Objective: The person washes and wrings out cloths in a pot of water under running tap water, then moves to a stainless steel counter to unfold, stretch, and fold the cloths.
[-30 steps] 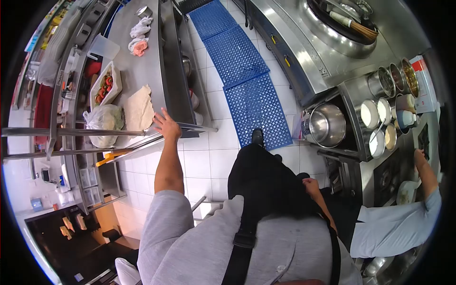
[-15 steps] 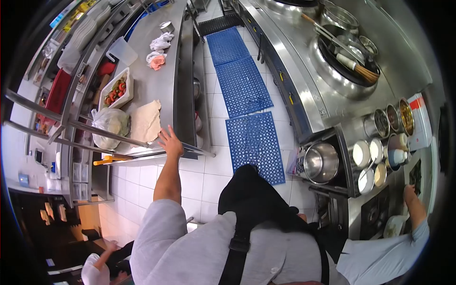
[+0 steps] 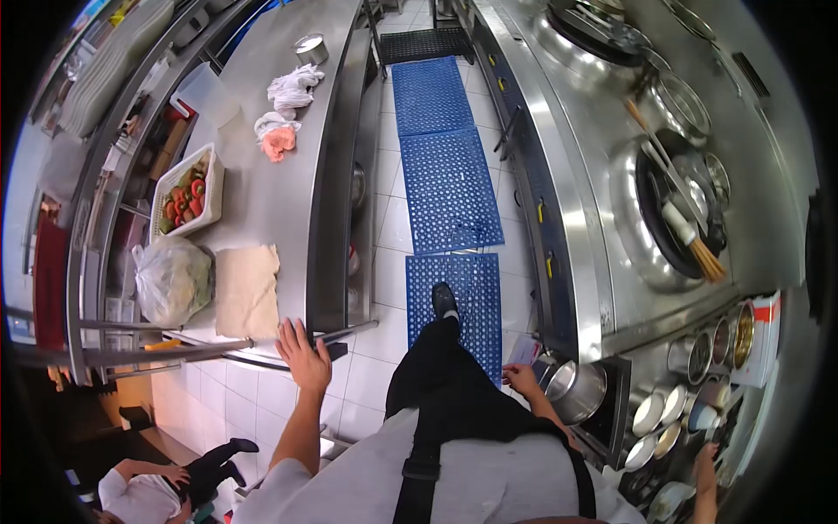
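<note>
My left hand [image 3: 304, 356] is open, fingers spread, at the near corner of the steel counter [image 3: 297, 196], beside a beige cloth [image 3: 247, 291]. Nothing is in it. On my right side, my right hand [image 3: 521, 379] hangs low near a large steel pot [image 3: 576, 391], its fingers curled; what they hold, if anything, is too small to tell. Left of the cloth lies a clear plastic bag [image 3: 174, 281] of pale green contents. Behind the bag stands a white basket [image 3: 212, 194] with red and green peppers [image 3: 185, 201].
Blue perforated mats [image 3: 447, 188] line the tiled aisle. Woks [image 3: 642, 214] and a bamboo brush [image 3: 690, 237] sit on the right range. Bowls [image 3: 648, 414] stand near a co-worker's arm [image 3: 705, 485]. Another person [image 3: 144, 489] is at lower left. Metal rails [image 3: 122, 356] cross the left.
The view has moved forward along the aisle. My left hand is still open by the counter's corner. My right hand, hidden half a second ago, shows again. The person at lower left is more visible.
</note>
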